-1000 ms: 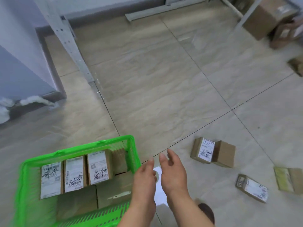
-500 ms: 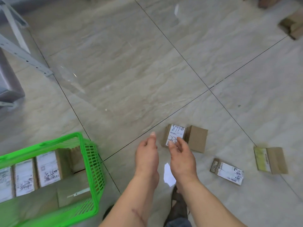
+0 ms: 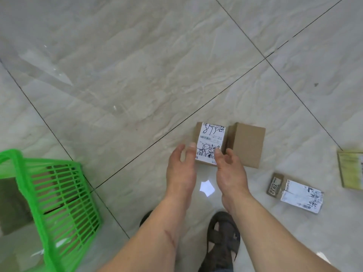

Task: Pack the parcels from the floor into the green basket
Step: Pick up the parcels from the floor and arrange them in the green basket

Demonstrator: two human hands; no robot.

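A small cardboard parcel with a white scribbled label [image 3: 211, 138] lies on the tiled floor beside a plain brown parcel [image 3: 247, 144]. My left hand [image 3: 181, 169] and my right hand [image 3: 228, 170] hover over the labelled parcel's near edge, one on each side, fingers loosely spread and holding nothing. Whether the fingertips touch the parcel I cannot tell. The green basket [image 3: 64, 201] stands at the lower left with brown parcels inside. Another labelled parcel [image 3: 294, 193] lies to the right, and a yellowish one [image 3: 350, 170] sits at the right edge.
My sandalled foot [image 3: 223, 238] stands on the floor under my arms. A bright light reflection [image 3: 206, 188] shows on the glossy tiles between my wrists. Bare tiled floor stretches away beyond the parcels.
The view has swung right and down, pushing the basket to the left edge. Both hands have moved forward from beside the basket to the labelled parcel.
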